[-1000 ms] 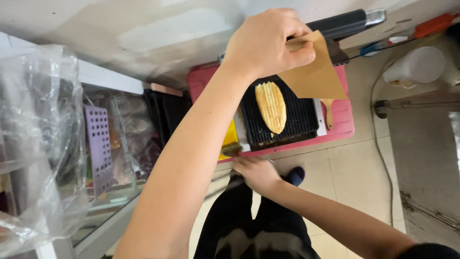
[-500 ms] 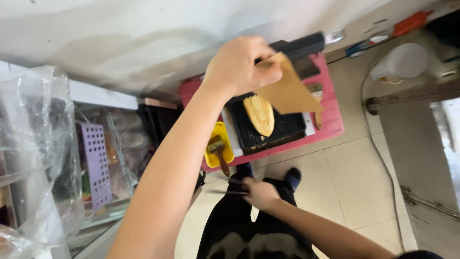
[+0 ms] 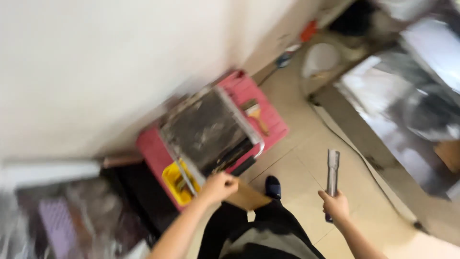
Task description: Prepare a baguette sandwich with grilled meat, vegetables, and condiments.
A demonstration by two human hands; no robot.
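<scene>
My left hand grips a brown paper bag low in front of my body, near the front edge of a dark contact grill. The grill's lid is down and hides its plates. It sits on a pink stand. My right hand is out to the right over the tiled floor. It holds metal tongs that point upward, away from me. The whole view is motion-blurred.
A yellow tub hangs at the stand's left front corner. A basting brush lies on the stand, right of the grill. A white wall is behind, a steel counter to the right, and clear plastic bags at lower left.
The grill lid, open over a yellow ridged food before, is now down. My left hand has dropped with the paper bag. My right hand has swung out right with the tongs. The view has turned.
</scene>
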